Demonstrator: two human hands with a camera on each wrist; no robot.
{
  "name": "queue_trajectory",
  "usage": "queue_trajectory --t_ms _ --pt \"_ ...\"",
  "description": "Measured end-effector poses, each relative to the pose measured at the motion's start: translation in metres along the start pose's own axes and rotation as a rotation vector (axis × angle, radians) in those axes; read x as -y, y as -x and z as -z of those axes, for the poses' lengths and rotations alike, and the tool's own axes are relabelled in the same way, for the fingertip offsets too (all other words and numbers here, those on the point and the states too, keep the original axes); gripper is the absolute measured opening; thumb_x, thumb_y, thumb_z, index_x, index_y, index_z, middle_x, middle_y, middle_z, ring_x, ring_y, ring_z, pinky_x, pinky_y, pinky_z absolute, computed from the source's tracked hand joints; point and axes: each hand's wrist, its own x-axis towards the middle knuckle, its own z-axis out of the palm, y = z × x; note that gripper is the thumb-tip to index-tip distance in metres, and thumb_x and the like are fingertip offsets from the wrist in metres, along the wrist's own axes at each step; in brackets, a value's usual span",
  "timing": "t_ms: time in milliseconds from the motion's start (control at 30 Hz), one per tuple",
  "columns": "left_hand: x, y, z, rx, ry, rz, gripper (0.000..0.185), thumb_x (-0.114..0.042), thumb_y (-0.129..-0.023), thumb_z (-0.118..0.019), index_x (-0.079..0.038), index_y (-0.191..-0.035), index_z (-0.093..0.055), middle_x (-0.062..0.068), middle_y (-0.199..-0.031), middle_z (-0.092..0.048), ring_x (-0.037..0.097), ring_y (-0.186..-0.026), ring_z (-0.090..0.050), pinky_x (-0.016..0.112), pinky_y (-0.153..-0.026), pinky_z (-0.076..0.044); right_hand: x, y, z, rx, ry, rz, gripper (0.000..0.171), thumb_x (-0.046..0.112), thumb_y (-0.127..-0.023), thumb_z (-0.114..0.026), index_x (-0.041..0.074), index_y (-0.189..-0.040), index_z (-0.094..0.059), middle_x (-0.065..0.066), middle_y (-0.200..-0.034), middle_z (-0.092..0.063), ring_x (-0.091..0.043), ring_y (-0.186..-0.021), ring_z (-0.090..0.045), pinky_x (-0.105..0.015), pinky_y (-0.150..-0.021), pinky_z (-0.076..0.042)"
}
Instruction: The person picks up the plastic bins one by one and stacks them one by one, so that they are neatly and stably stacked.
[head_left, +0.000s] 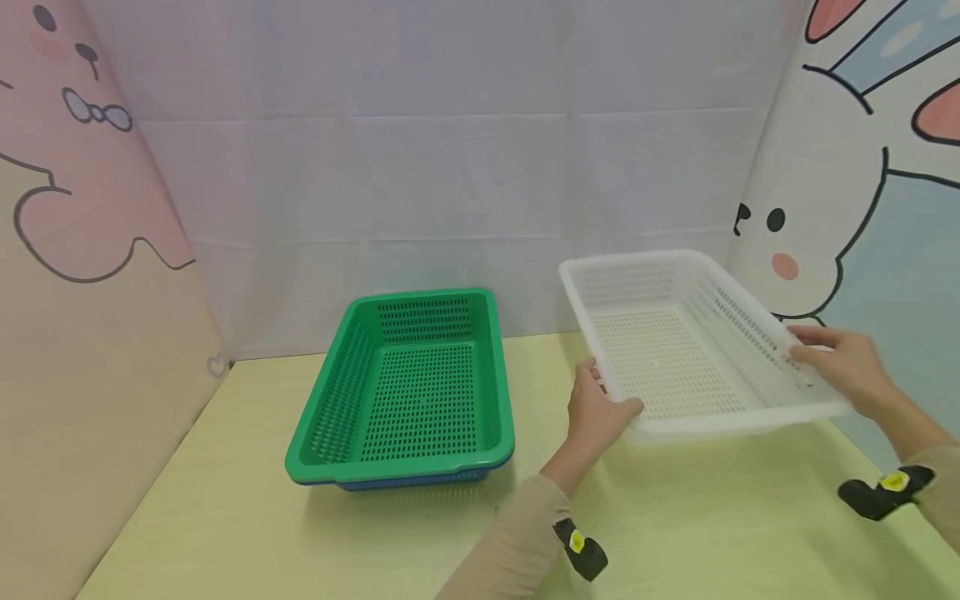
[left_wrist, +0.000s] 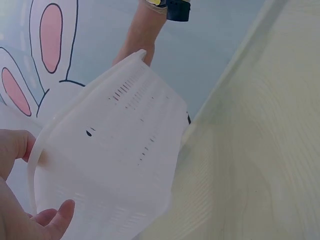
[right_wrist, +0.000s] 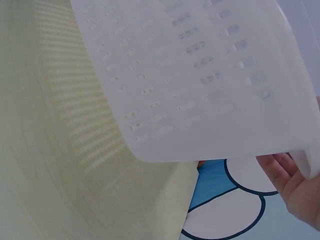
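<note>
A white perforated basket (head_left: 678, 346) is held off the pale table, tilted with its far end raised. My left hand (head_left: 596, 408) grips its near left rim, thumb over the edge. My right hand (head_left: 840, 362) grips the right rim. From below, the left wrist view shows the basket (left_wrist: 115, 160) with my left hand (left_wrist: 25, 200) at its edge. In the right wrist view the basket's underside (right_wrist: 200, 75) fills the frame, with my right hand (right_wrist: 295, 185) under its rim. A green basket (head_left: 408, 387) sits on the table to the left, nested on a blue one (head_left: 420, 481).
The pale yellow table (head_left: 300, 533) is enclosed by cloth walls: a pink cartoon panel (head_left: 82, 208) on the left, a white sheet behind, and a rabbit print (head_left: 847, 208) on the right. Black wrist-mounted cameras (head_left: 583, 550) sit on both forearms.
</note>
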Motion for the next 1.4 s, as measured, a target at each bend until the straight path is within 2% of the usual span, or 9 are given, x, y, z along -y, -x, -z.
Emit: queue_trajectory --t_ms 200,433,600,767,1000,1167,1233,1333,1400 --pt "-0.002 -0.005 0.012 0.037 -0.045 -0.022 0.075 -0.008 -0.066 -0.072 -0.005 -0.132 -0.034 0.003 -0.109 -0.052 0.015 -0.086 -0.05 0.029 -0.071 -0.048 0.01 -0.002 -0.003 0.002 -0.025 -0.01 0.057 0.027 -0.089 -0.052 -0.009 -0.132 -0.039 0.009 -0.085 -0.052 -0.019 -0.055 -0.06 -0.037 -0.048 -0.052" --pt "-0.012 -0.009 0.028 -0.002 -0.092 -0.019 0.072 -0.008 -0.065 -0.072 -0.003 -0.128 -0.038 0.005 -0.107 -0.054 0.017 -0.084 -0.052 0.03 -0.07 -0.047 0.027 -0.001 -0.008 0.003 -0.058 -0.03 0.055 0.029 -0.089 -0.052 -0.008 -0.129 -0.042 -0.006 -0.091 -0.056 -0.015 -0.057 -0.06 -0.036 -0.051 -0.053" --pt "-0.02 -0.012 0.045 0.014 -0.086 -0.016 0.073 -0.007 -0.067 -0.069 -0.001 -0.131 -0.036 0.009 -0.114 -0.053 0.018 -0.086 -0.054 0.029 -0.071 -0.049 0.045 -0.001 -0.012 0.006 -0.119 -0.072 0.056 0.028 -0.088 -0.055 -0.006 -0.13 -0.043 0.007 -0.084 -0.055 -0.01 -0.06 -0.06 -0.035 -0.054 -0.054" --pt "-0.027 -0.018 0.064 0.028 -0.087 -0.014 0.072 -0.006 -0.069 -0.067 0.001 -0.132 -0.034 0.013 -0.122 -0.051 0.02 -0.092 -0.056 0.027 -0.074 -0.049 0.062 -0.001 -0.019 0.025 -0.15 -0.105 0.06 0.029 -0.088 -0.054 -0.007 -0.133 -0.038 -0.02 -0.11 -0.052 -0.008 -0.062 -0.059 -0.035 -0.057 -0.055" --pt "-0.034 -0.023 0.087 0.06 -0.06 -0.032 0.071 -0.002 -0.071 -0.064 0.003 -0.134 -0.032 0.017 -0.124 -0.048 0.024 -0.097 -0.056 0.028 -0.075 -0.05 0.08 -0.001 -0.027 0.021 -0.19 -0.102 0.06 0.028 -0.087 -0.055 -0.007 -0.133 -0.039 0.011 -0.089 -0.052 -0.002 -0.063 -0.057 -0.03 -0.059 -0.054" --pt "-0.04 -0.021 0.103 0.073 -0.089 -0.037 0.069 -0.004 -0.073 -0.064 0.002 -0.134 -0.033 0.017 -0.124 -0.049 0.025 -0.099 -0.057 0.029 -0.074 -0.051 0.09 0.002 -0.033 0.041 -0.214 -0.099 0.059 0.026 -0.088 -0.053 -0.006 -0.135 -0.036 -0.023 -0.123 -0.044 0.001 -0.064 -0.055 -0.028 -0.06 -0.054" --pt "-0.043 -0.02 0.109 0.071 -0.128 -0.031 0.069 -0.006 -0.073 -0.065 0.001 -0.134 -0.033 0.016 -0.125 -0.049 0.026 -0.101 -0.056 0.031 -0.075 -0.051 0.094 0.003 -0.035 0.053 -0.216 -0.092 0.059 0.024 -0.088 -0.053 -0.005 -0.136 -0.035 -0.025 -0.127 -0.041 0.001 -0.065 -0.055 -0.028 -0.06 -0.054" --pt "-0.047 -0.02 0.122 0.083 -0.142 -0.019 0.071 -0.006 -0.075 -0.064 0.0 -0.137 -0.031 0.016 -0.126 -0.047 0.027 -0.106 -0.054 0.034 -0.078 -0.051 0.101 0.003 -0.038 0.072 -0.219 -0.072 0.058 0.022 -0.088 -0.054 -0.004 -0.136 -0.036 -0.003 -0.105 -0.058 0.002 -0.066 -0.054 -0.025 -0.06 -0.053" --pt "-0.048 -0.02 0.132 0.099 -0.14 -0.012 0.072 -0.006 -0.076 -0.063 -0.002 -0.139 -0.028 0.016 -0.128 -0.044 0.027 -0.109 -0.052 0.036 -0.079 -0.05 0.106 0.003 -0.04 0.083 -0.22 -0.056 0.058 0.021 -0.087 -0.056 -0.004 -0.136 -0.037 0.017 -0.087 -0.057 0.003 -0.067 -0.053 -0.023 -0.061 -0.052"
